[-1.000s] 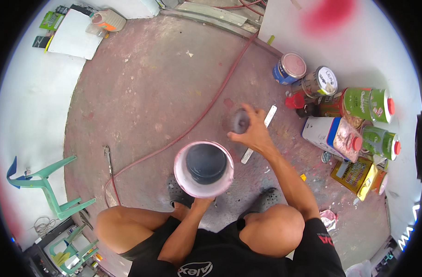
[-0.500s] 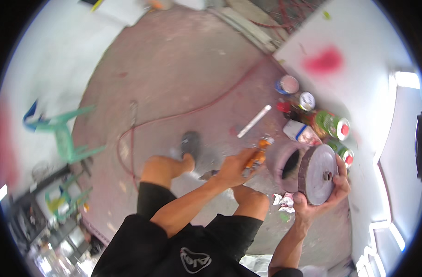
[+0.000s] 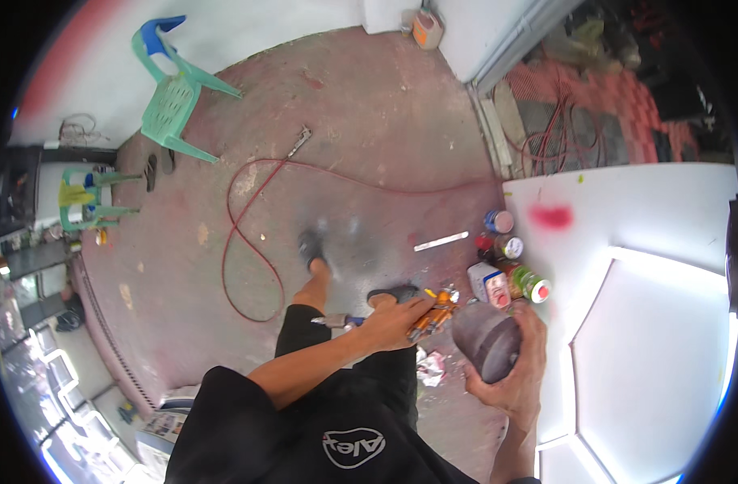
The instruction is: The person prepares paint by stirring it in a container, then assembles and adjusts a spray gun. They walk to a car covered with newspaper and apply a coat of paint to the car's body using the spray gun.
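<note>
My left hand [image 3: 389, 324] is closed round an orange-and-metal spray gun [image 3: 430, 316]. A bluish-grey end [image 3: 336, 321], apparently part of the gun, sticks out on the hand's left. At the gun's right sits a grey round cup [image 3: 475, 324], tilted. Against the cup's right end lies a dark round lid [image 3: 500, 355], and my right hand [image 3: 518, 375] curls round its edge with thumb and fingers. Whether the lid is fully seated cannot be told. Just beyond the cup stand a white-and-blue container [image 3: 490, 284] and a green can with a red cap [image 3: 528, 282].
A blue can [image 3: 499, 221] and a white-topped can [image 3: 508, 246] stand by the white panel [image 3: 627, 206] at right. A white stick [image 3: 441, 241] and crumpled paper [image 3: 431, 367] lie on the floor. A red hose [image 3: 233, 234] loops at left, below a green chair [image 3: 171, 105].
The lid, held apart from the cup earlier, now lies against it. Cup, gun and both hands sit lower and the view has turned, bringing the green chair and doorway further in.
</note>
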Motion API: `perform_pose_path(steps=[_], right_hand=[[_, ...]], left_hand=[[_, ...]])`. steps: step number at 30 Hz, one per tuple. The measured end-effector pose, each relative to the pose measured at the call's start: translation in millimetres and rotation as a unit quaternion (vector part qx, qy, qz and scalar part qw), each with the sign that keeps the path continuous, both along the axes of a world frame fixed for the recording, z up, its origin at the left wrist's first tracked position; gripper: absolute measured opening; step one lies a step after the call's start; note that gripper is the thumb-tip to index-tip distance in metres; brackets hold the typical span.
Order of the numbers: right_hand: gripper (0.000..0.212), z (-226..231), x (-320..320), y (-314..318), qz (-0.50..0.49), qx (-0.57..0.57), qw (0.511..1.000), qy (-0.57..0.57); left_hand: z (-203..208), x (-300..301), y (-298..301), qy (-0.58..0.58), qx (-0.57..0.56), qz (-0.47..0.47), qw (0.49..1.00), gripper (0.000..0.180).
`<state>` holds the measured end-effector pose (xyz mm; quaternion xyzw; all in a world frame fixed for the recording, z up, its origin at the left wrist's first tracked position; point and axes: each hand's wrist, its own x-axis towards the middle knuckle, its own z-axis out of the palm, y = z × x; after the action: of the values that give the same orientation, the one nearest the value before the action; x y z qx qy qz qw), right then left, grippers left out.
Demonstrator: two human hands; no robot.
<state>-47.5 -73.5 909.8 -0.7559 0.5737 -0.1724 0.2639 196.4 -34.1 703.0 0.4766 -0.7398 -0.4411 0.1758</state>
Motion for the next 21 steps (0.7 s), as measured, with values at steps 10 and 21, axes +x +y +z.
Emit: perform_pose_path(steps=[10, 21], right_hand=[[0.094, 88, 193, 19, 0.045, -0.054, 0.997, -0.013], [0.092, 68, 419, 32, 0.173, -0.078, 0.979, -0.075]], left_hand=[[122, 166, 69, -0.038, -0.014, 0.176, 0.983, 0.069], [110, 353, 145, -0.057, -0.072, 0.372, 0.924, 0.064]])
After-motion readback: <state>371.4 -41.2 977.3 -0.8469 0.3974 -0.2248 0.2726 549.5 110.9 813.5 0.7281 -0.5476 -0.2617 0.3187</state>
